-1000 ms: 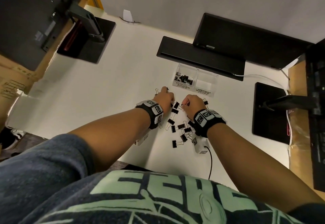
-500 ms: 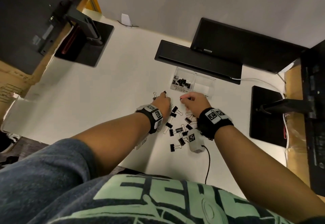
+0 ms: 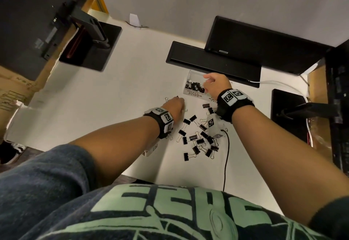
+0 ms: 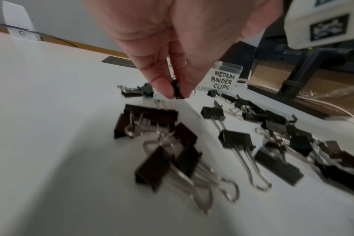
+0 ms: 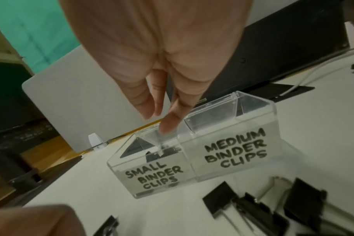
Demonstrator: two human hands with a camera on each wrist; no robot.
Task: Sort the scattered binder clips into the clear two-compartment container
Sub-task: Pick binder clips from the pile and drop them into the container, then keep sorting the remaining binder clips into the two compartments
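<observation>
The clear two-compartment container (image 3: 191, 94) (image 5: 232, 153) stands at the back of the white desk, labelled SMALL and MEDIUM BINDER CLIPS. Several small black clips (image 3: 196, 87) (image 5: 162, 153) lie in its small compartment; the medium one looks empty. My right hand (image 3: 207, 81) (image 5: 160, 123) hovers over the small compartment with its fingers pointing down, loose, holding nothing. My left hand (image 3: 176, 103) (image 4: 176, 94) pinches a small black binder clip (image 4: 177, 91) just above the desk, left of the container. Several black binder clips (image 3: 196, 141) (image 4: 234, 140) (image 5: 253, 206) lie scattered in front of the container.
A black monitor base (image 3: 211, 62) lies right behind the container. Monitor stands sit at the left (image 3: 90, 45) and right (image 3: 289, 111). A black cable (image 3: 226, 156) runs from my right wrist to the desk's near edge. One clip (image 3: 167, 99) lies left of my left hand.
My right hand has travelled from the clip pile forward to above the small compartment, and its fingers have loosened. My left hand has stayed near the same spot.
</observation>
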